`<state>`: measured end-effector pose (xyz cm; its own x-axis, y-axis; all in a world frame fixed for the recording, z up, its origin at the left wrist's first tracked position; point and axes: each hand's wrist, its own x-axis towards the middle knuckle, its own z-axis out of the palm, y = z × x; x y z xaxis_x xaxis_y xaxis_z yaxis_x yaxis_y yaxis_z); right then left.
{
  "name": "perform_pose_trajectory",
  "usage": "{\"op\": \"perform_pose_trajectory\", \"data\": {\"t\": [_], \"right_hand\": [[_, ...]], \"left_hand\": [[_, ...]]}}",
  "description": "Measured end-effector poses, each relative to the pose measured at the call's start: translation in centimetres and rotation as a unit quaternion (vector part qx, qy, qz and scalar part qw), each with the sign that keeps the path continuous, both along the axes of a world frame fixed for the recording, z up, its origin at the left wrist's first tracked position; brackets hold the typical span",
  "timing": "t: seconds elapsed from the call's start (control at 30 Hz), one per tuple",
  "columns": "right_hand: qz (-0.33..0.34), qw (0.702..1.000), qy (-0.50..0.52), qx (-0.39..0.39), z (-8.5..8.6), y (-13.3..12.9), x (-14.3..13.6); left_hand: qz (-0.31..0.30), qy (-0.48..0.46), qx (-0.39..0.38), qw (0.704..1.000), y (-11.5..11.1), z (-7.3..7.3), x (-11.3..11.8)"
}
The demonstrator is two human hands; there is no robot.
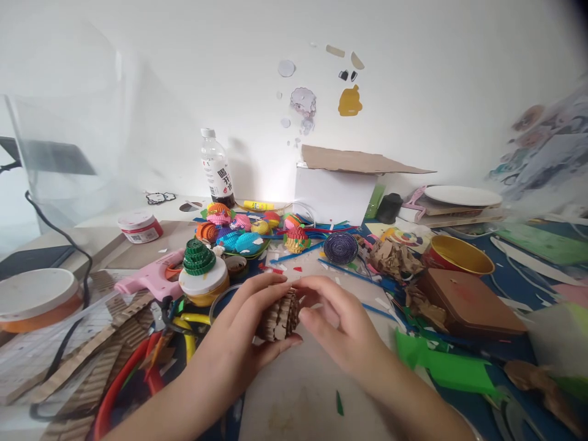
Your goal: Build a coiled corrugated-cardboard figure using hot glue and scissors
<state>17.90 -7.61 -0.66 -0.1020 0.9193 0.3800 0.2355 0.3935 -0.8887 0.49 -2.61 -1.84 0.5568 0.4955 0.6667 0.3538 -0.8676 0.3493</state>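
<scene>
A brown corrugated cardboard coil (279, 317), ridged in stacked layers, is between my hands above the middle of the work surface. My left hand (243, 324) wraps round it, thumb beneath and fingers over the top. From the other side my right hand (342, 324) pinches it with curled fingers and thumb at its right edge. Part of the coil is hidden by the left fingers. To the left, a green corrugated paper cone (199, 257) rests on a white-lidded jar (204, 278). Beyond the hands lies a dark purple paper coil (340, 247).
A pink glue gun (154, 275), red-handled pliers (133, 373) and cardboard strips (87, 361) crowd the left. Colourful paper pieces (243, 242) and a bottle (215, 168) stand behind. At right are crumpled brown paper (395, 260), a brown box (468, 303) and green paper (445, 361).
</scene>
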Motion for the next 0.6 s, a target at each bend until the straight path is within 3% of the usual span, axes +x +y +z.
{"op": "perform_pose_trajectory", "data": {"t": [0.23, 0.43, 0.6], "right_hand": [[-0.033, 0.997, 0.070, -0.015, -0.2, -0.1, -1.5], [-0.060, 0.996, 0.070, 0.011, -0.6, -0.4, -2.2], [-0.052, 0.994, 0.100, 0.012, -0.4, -0.5, -2.4]], "left_hand": [[0.019, -0.023, 0.035, 0.999, -0.2, -0.5, 0.2], [0.026, -0.033, 0.046, 0.998, -0.1, -0.5, 0.4], [0.020, -0.039, 0.062, 0.997, 0.1, -0.5, 0.3]]}}
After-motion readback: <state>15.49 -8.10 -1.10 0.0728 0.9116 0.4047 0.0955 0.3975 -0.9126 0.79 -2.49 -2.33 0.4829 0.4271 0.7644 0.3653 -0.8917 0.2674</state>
